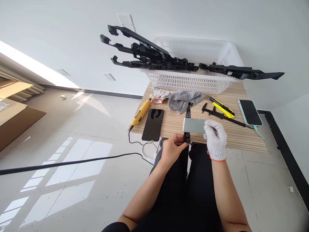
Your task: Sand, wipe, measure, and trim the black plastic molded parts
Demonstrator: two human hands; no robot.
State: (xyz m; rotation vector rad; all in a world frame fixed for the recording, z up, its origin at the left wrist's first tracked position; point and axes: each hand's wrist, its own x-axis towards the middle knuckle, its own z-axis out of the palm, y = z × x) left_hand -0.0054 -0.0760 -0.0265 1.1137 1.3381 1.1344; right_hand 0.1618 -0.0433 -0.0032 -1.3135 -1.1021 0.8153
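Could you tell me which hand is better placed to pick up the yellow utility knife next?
Probably the right hand: gloved, it lies nearest the yellow utility knife. It rests on a grey block, though; the bare left hand pinches the black plastic part.

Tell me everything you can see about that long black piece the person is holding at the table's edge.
The black plastic strip is narrow and long, lying across the table's near edge and pointing away from the person. A grey block crosses its middle and hides that part. The bare left hand pinches its near end, which overhangs the edge; the gloved right hand rests on the block. Its far end nearly reaches a grey knitted glove. Fine details are too small to tell.
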